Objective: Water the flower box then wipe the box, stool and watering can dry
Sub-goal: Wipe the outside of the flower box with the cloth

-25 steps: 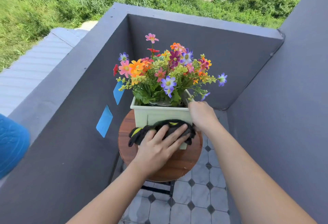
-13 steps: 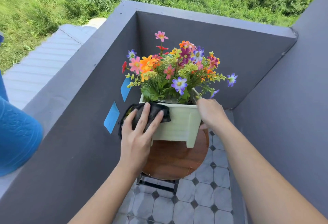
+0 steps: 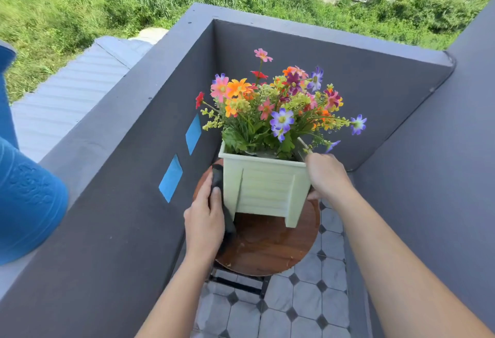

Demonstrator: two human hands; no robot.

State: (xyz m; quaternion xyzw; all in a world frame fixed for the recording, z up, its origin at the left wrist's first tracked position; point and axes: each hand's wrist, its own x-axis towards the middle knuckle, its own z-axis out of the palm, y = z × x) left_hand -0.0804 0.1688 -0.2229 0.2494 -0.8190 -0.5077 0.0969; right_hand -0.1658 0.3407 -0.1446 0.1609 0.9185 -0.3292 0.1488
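Note:
A pale green flower box (image 3: 263,190) full of colourful flowers (image 3: 278,107) stands on a round wooden stool (image 3: 267,244) in the corner of a balcony. My left hand (image 3: 205,219) presses a black cloth (image 3: 217,177) flat against the box's left side, fingers pointing up along it. Most of the cloth is hidden between my hand and the box. My right hand (image 3: 325,174) grips the box's right rim corner. The blue watering can (image 3: 26,198) sits on the ledge at the far left, cut off by the frame edge.
Dark grey parapet walls (image 3: 120,203) close in the stool on the left, back and right. Two blue tape patches (image 3: 171,178) mark the left wall. Grey tiled floor (image 3: 308,305) shows below the stool. Wet spots glisten on the stool top.
My left hand slid the cloth from the box's front face, over the left front corner, round to its left side. My right hand stayed on the right rim.

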